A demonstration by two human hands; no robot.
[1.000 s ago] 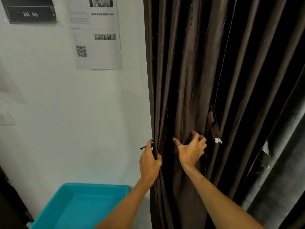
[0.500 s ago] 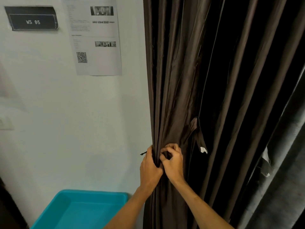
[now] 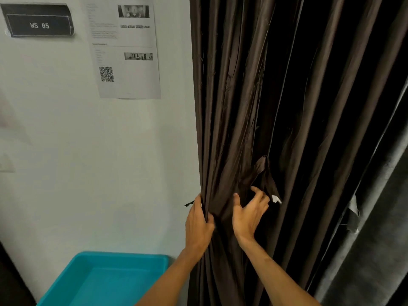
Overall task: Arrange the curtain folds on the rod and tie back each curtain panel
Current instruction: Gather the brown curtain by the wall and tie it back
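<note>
A dark brown curtain hangs in long vertical folds to the right of a white wall. My left hand grips the bunched folds at the curtain's left edge, where a thin black tie end sticks out. My right hand is just to the right, fingers spread against the fabric, holding nothing. A loose fabric strap with a white tag hangs by its fingertips. The rod is out of view.
A teal plastic tub stands on the floor at lower left, under my left forearm. A printed sheet and a black "WS 05" sign are on the wall. A grey curtain hangs at far right.
My right hand let go of the gathered folds beside my left hand, moved right and opened its fingers. The left hand kept its grip. The strap with the tag swung right.
</note>
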